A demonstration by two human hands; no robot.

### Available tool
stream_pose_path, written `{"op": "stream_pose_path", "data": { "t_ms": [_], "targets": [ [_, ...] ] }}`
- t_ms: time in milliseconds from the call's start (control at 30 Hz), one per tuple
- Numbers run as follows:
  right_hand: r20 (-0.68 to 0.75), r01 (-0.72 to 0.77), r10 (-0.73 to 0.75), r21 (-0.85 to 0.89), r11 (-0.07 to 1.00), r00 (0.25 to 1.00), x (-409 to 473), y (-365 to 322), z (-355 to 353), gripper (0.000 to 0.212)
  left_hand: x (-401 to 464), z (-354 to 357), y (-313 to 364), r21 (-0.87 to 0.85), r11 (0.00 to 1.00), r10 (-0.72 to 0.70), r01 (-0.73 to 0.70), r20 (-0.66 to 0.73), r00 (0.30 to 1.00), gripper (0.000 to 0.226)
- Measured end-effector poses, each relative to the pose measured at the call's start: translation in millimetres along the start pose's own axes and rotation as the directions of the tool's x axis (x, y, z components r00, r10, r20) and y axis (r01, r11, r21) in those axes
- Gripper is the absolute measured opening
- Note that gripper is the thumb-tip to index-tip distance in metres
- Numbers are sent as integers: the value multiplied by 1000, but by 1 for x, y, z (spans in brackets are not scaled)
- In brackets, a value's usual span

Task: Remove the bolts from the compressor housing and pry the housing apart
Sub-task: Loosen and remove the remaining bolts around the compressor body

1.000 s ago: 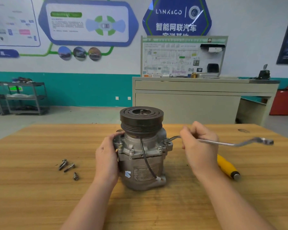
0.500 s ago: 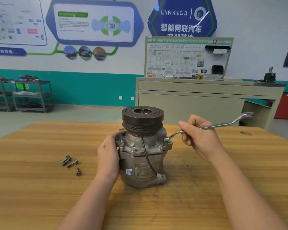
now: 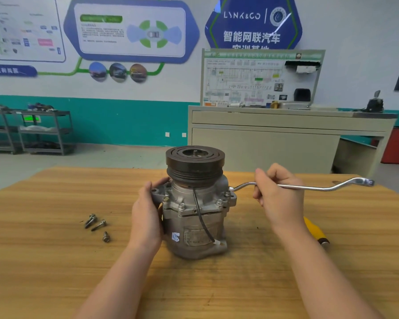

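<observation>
Standing upright near the middle of the wooden counter (image 3: 55, 261), the compressor housing (image 3: 194, 217) shows me a grey cast-metal body with a dark grooved pulley (image 3: 195, 161) on top, a thin black wire (image 3: 202, 217) running down its front and a worn label low on the near face. I can see bolt heads seated along the flange (image 3: 200, 207) around its middle. My left hand (image 3: 146, 215) wraps its fingers round the housing's left side, thumb up by the flange. My right hand (image 3: 278, 194) grips the shaft of a silver offset wrench (image 3: 309, 186), whose near end sits on a bolt at the right of the flange while the far end points right. Three loose bolts (image 3: 97, 224) lie on the counter left of the housing. A yellow tool handle (image 3: 316, 230) lies partly hidden behind my right wrist.
</observation>
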State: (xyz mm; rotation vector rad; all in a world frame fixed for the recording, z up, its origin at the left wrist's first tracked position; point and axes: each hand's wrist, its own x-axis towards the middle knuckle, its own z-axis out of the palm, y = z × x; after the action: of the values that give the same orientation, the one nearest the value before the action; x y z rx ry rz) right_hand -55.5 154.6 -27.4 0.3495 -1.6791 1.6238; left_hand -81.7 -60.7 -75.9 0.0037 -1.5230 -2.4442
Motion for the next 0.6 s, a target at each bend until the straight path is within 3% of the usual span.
{"op": "stream_pose_path", "data": {
  "t_ms": [200, 333, 433, 533, 600],
  "targets": [
    [17, 216, -216, -152, 965, 976, -15, -6, 10, 41, 1, -1, -1, -114, 993, -25, 24, -10, 1000, 58],
    [178, 564, -539, -364, 741, 823, -31, -19, 25, 42, 1, -1, -3, -101, 995, -9, 10, 4, 1000, 56],
    [266, 605, -547, -441, 663, 794, -38, -18, 35, 49, 0, -1, -3, -48, 999, 5, -3, 34, 999, 48],
    [236, 624, -579, -329, 709, 781, -30, -14, 29, 49, 0, -2, -1, 2, 999, 48, -49, 58, 997, 39],
    [174, 459, -434, -147, 876, 884, -18, -8, 16, 45, 0, -2, 1, 14, 998, 56, -57, 60, 997, 38]
  ]
}}
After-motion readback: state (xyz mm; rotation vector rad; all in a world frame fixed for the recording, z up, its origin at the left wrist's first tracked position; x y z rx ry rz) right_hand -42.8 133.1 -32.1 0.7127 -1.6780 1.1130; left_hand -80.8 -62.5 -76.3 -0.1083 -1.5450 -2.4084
